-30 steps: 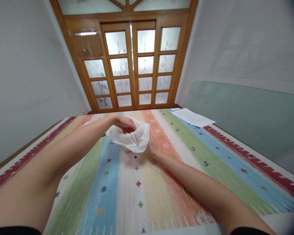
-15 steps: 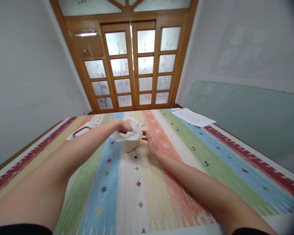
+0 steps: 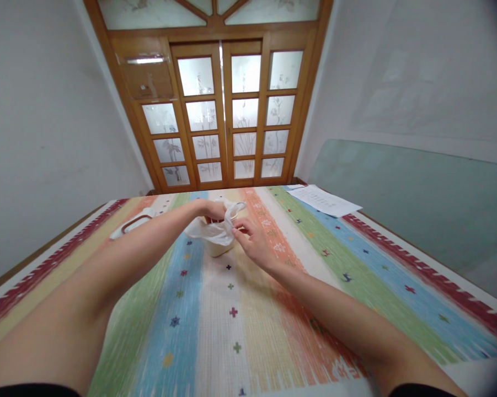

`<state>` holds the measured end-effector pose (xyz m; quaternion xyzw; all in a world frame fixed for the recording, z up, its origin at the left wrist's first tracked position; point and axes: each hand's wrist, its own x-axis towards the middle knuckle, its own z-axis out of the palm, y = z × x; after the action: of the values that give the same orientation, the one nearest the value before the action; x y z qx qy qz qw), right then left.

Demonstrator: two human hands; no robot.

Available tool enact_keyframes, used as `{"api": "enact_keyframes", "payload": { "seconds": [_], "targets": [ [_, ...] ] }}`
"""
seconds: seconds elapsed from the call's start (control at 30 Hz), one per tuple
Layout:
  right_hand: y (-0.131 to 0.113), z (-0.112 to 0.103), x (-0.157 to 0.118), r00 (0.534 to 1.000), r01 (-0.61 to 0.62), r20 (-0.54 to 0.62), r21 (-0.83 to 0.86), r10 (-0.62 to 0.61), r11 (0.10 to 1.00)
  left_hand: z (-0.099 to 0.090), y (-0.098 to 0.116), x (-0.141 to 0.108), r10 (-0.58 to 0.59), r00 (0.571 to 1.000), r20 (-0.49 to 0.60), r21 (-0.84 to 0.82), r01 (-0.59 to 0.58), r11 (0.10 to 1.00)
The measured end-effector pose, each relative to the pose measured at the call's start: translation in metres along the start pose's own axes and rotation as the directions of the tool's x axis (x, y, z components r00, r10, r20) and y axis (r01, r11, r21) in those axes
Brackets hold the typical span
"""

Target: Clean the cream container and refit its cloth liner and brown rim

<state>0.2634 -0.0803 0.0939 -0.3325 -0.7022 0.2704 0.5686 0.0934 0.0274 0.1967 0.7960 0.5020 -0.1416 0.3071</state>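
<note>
A small cream bin (image 3: 220,250) stands on the striped tablecloth in the middle. A thin white plastic bag (image 3: 215,234) sits in it, its loose edge spread over the rim. My left hand (image 3: 215,210) reaches down into the bag's mouth from the left, its fingers hidden by the plastic. At the right side of the bin, my right hand (image 3: 250,238) pinches the bag's edge between thumb and fingertips. A flap of the bag rises between the two hands.
To the left, partly behind my left forearm, lies a white piece with a brown rounded loop (image 3: 136,223). Printed paper sheets (image 3: 325,200) rest at the far right of the tablecloth (image 3: 215,309). Wooden glazed doors (image 3: 227,110) stand beyond the table.
My right hand has moved left and up to the bin and has taken hold of the bag's edge. My left hand has stayed in the bag's mouth.
</note>
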Motion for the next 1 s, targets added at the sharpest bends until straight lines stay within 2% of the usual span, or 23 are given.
{"api": "enact_keyframes", "payload": {
  "seconds": [0.07, 0.17, 0.27, 0.33, 0.4, 0.5, 0.6, 0.7, 0.83, 0.9, 1.0],
  "targets": [
    [0.01, 0.006, -0.007, 1.0, -0.009, 0.001, -0.014, 0.009, 1.0, -0.01, -0.003, -0.004, -0.006, 1.0, 0.007, 0.038, 0.005, 0.999],
    [0.037, 0.017, -0.017, 0.988, -0.151, -0.021, -0.044, 0.15, 0.988, -0.02, -0.01, -0.011, -0.023, 1.0, 0.003, 0.107, 0.022, 0.994],
    [0.06, 0.024, -0.022, 0.936, -0.351, -0.006, -0.082, 0.352, 0.933, -0.021, -0.016, -0.021, -0.01, 1.0, 0.009, 0.155, 0.009, 0.988],
    [0.067, 0.023, -0.019, 0.909, -0.417, 0.003, -0.047, 0.417, 0.908, -0.018, -0.017, -0.027, 0.027, 0.999, 0.029, 0.221, -0.033, 0.975],
    [0.066, 0.017, -0.015, 0.91, -0.412, -0.03, 0.042, 0.414, 0.91, -0.013, -0.018, -0.031, 0.07, 0.997, 0.044, 0.289, -0.079, 0.954],
    [0.053, 0.007, -0.004, 0.912, -0.334, -0.173, 0.209, 0.371, 0.919, -0.002, -0.016, -0.03, 0.091, 0.995, 0.042, 0.297, -0.1, 0.95],
    [0.035, -0.001, 0.012, 0.922, -0.216, -0.277, 0.208, 0.27, 0.954, 0.007, -0.013, -0.02, 0.072, 0.996, 0.043, 0.264, -0.081, 0.961],
    [0.021, -0.003, 0.029, 0.949, -0.143, -0.273, 0.071, 0.157, 0.987, 0.01, -0.011, -0.012, 0.039, 0.999, 0.035, 0.252, -0.047, 0.967],
    [0.018, 0.0, 0.044, 0.974, -0.13, -0.2, -0.111, 0.106, 0.985, 0.014, -0.008, -0.013, -0.007, 0.999, 0.052, 0.219, -0.005, 0.976],
    [0.027, 0.003, 0.044, 0.975, -0.147, -0.18, -0.102, 0.127, 0.984, 0.019, -0.005, -0.018, -0.027, 0.995, 0.092, 0.18, 0.01, 0.984],
    [0.047, 0.011, 0.038, 0.957, -0.238, -0.169, 0.001, 0.235, 0.971, 0.025, -0.002, -0.026, -0.003, 0.986, 0.167, 0.023, -0.001, 1.0]
  ]
}}
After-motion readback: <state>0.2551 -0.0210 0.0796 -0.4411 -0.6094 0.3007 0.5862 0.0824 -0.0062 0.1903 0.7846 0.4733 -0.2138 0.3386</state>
